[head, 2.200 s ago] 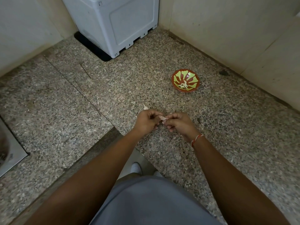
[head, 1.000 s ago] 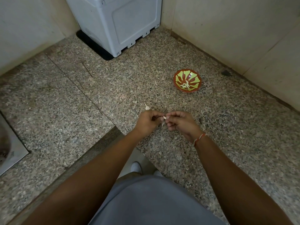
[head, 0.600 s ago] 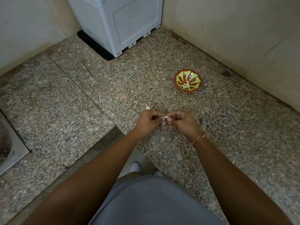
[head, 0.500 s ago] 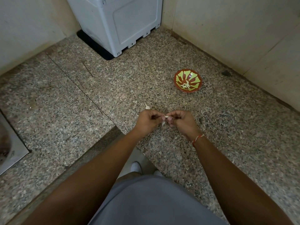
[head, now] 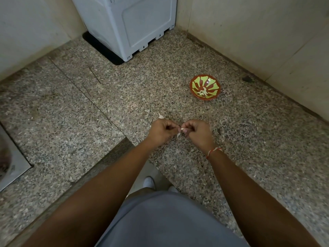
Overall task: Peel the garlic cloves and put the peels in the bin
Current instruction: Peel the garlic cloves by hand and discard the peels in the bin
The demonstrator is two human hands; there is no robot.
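Both hands were held close together over the speckled worktop, w/ a garlic clove between them. Left hand had its fingers curled, grip clamped on the clove's left end; right hand was curled too, fingertips pinching the clove or its skin from the other side. A pale strip of peel hung down just under the meeting point, so the skin looked partly loosened, not yet off.

A second pale bit, prob another clove or a peel scrap, lay on the worktop just beyond the left hand. Red-and-green bowl sat further back to the right, well apart from the hands, w/ a few pale pieces in it; couldn't tell if those were peeled cloves or skins. No bin was in view, unless the bowl served as one. Grey box stood in the far corner.

To do this step well, imo: left hand should hold the clove steady while the right pulls the loose strip along its length, not across, so it comes off in one piece. Keeping the peel pinched after it frees would stop it dropping onto the worktop, where scraps would be hard to spot on that speckle
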